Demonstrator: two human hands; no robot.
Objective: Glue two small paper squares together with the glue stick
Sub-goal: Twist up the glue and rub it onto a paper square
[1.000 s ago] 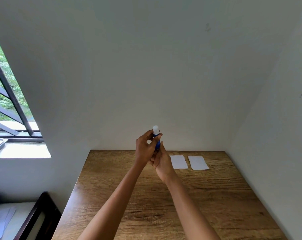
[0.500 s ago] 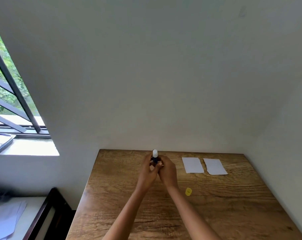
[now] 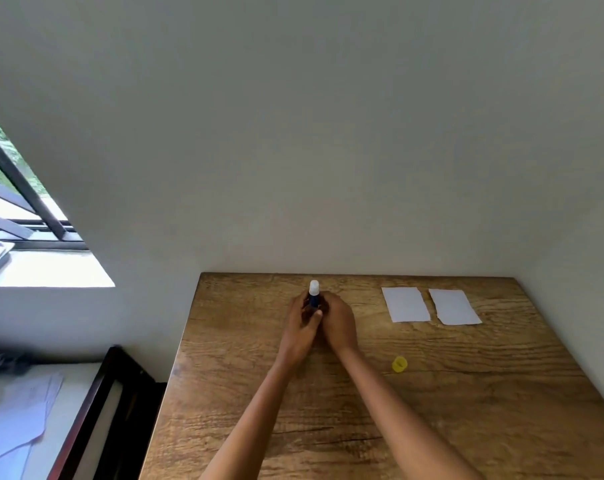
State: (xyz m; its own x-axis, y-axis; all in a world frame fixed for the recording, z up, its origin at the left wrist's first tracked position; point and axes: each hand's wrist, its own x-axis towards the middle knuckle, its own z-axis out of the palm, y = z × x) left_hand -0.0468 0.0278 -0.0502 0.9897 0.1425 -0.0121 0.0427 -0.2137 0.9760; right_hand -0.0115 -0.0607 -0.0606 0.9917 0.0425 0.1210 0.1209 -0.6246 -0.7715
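- At the far left a window (image 3: pixel 20 216) with dark bars lets in daylight; below it loose sheets of paper (image 3: pixel 16 417) lie on a pale low top next to a dark wooden frame (image 3: pixel 99 403).
- The left hand (image 3: pixel 302 323) is curled around the lower barrel of the glue stick (image 3: pixel 313 295), with the thumb across its front.
- The glue stick stands upright above the wooden surface (image 3: pixel 467 410), near its far edge; its blue body is mostly hidden by fingers and its white tip is bare and points up.
- The right hand (image 3: pixel 338 323) closes around the same barrel from the other side, touching the left hand.
- A small yellow cap (image 3: pixel 399 364) lies on the surface just right of the right forearm.
- Two white paper squares (image 3: pixel 405 304) (image 3: pixel 454 307) lie flat side by side near the far right corner, with a narrow gap between them, well apart from the hands.
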